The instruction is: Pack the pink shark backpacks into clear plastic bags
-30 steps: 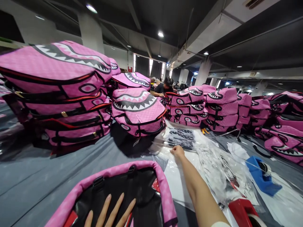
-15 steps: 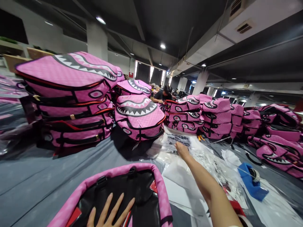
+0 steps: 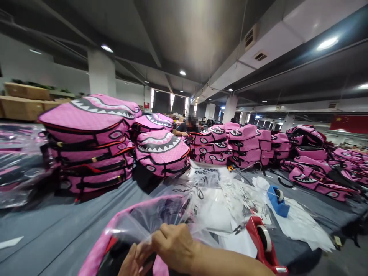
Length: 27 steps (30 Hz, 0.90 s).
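A clear plastic bag (image 3: 161, 214) with black lettering spreads over the near part of a pink backpack (image 3: 99, 245) with a black back panel, which lies in front of me. My right hand (image 3: 175, 243) is closed on the plastic, knuckles up, just above the backpack. Right beside it, my left hand (image 3: 135, 258) has its fingers bent together at the plastic's edge; its lower part is cut off by the frame. More clear bags and white sheets (image 3: 212, 207) lie to the right of my hands.
Stacked pink shark-mouth backpacks (image 3: 94, 153) line the far side of the grey-covered table (image 3: 57, 222). A red tape dispenser (image 3: 263, 241) and a blue tape dispenser (image 3: 278, 201) stand at right. A person (image 3: 191, 124) works behind the stacks.
My right hand has drawn a clear plastic bag from the pile back toward me, over the backpack. My left hand has gone from lying spread on the backpack to the plastic. The view has turned right.
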Motion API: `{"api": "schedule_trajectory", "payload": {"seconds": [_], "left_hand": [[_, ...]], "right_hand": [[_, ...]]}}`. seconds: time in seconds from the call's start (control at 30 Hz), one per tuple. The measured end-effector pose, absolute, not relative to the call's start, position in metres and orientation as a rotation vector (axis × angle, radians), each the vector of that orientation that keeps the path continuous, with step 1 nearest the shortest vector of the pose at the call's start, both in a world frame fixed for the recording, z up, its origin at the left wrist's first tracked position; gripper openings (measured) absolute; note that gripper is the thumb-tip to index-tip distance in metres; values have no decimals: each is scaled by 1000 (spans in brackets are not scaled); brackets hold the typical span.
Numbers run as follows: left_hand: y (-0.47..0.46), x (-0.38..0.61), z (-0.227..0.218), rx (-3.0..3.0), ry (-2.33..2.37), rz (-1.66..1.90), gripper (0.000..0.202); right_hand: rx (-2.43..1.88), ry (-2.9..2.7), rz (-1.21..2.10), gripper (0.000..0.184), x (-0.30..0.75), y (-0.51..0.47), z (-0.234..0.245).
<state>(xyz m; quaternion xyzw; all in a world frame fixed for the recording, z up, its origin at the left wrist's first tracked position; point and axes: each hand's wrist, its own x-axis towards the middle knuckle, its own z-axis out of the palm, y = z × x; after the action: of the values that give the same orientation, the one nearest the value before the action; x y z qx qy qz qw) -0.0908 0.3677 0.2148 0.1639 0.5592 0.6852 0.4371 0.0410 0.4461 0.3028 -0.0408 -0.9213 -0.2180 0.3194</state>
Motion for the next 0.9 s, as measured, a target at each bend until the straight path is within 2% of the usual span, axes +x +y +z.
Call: {"api": "schedule_trajectory", "payload": {"seconds": [0.13,0.23,0.33,0.4,0.5,0.57,0.63,0.77,0.83,0.9], "left_hand": [[319,-54,256,-115,1258,1694,27],[299,-37,267,-168,1256,1625,25],[290,-29,258,-35,1250,1698,23],[287,-24,251,64,1269,1751,37],[284,-21,246,217,1354,1777,60],[282,-27,245,348,1532,1778,60],[279,-40,244,466,1760,1765,64],[269,-62,251,746,2161,1789,52],[270,-62,259,1145,2522,1761,62],[277,-61,270,1605,2890,1515,55]], "right_hand": [[-41,-2493,-570,16,69,424,284],[-24,-2509,-535,15,86,417,273],[-92,-2560,-427,16,102,413,264],[-298,-2600,-200,17,111,410,262],[-605,-2546,501,20,114,413,265],[-751,-2341,973,26,108,422,269],[-879,-2116,1206,31,97,439,273],[-932,-1962,1277,34,73,469,284],[-867,-1979,1271,38,66,469,293],[-772,-2036,1250,41,64,459,303]]}}
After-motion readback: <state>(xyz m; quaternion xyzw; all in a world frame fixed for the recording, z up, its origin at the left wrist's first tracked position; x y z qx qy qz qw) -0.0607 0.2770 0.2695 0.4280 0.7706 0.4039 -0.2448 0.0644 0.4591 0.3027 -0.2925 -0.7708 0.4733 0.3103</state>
